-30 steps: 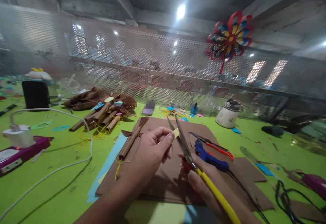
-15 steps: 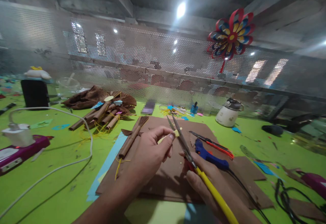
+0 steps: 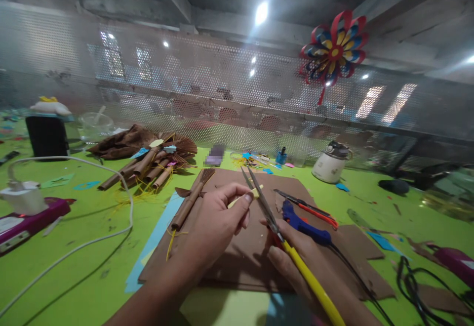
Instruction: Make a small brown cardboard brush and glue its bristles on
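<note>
Between thumb and fingers, my left hand [image 3: 225, 212] pinches a small strip of pale yellow paper [image 3: 255, 193]. My right hand [image 3: 292, 252] grips scissors [image 3: 272, 223] with yellow handles; the blades are slightly apart and point away from me, with the paper's end by them. Both hands are above a stack of brown paper sheets [image 3: 237, 262]. Left of my left hand lies a rolled brown paper figure [image 3: 187, 206] with yellow thread. To the right of the scissors are a blue glue gun [image 3: 301, 224] and an orange craft knife [image 3: 314, 210].
Several brown paper rolls [image 3: 148, 165] lie piled at the back left. A white cable [image 3: 129, 207] loops from a charger on a purple power strip [image 3: 40, 222]. A white jug [image 3: 329, 163] stands at the back right. Black cords [image 3: 411, 276] coil at the right. A paper flower [image 3: 335, 52] hangs above.
The whole view has shifted slightly. My hands, the paper strip and the scissors keep nearly the same pose, with the blades still a little apart.
</note>
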Available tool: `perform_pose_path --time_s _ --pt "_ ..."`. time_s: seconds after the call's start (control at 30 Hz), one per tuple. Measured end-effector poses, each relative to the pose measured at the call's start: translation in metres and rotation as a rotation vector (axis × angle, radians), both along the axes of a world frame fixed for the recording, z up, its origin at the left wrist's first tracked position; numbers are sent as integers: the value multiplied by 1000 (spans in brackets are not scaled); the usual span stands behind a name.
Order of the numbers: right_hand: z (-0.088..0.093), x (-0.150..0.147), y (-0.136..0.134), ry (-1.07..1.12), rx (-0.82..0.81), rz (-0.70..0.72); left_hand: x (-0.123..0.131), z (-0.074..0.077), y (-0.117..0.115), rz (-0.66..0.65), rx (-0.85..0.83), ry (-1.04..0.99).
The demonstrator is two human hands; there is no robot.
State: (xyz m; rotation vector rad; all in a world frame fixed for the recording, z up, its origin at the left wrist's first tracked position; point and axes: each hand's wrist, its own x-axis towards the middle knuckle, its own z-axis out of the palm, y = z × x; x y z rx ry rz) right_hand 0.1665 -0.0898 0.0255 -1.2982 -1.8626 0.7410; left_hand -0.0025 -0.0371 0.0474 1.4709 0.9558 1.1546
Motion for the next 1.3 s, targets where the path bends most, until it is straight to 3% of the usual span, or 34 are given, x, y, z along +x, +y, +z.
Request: perform_pose_path --time_s 1.3 --pt "0 1 -2 -42 56 -23 -2 -3 2 7 13 -2"
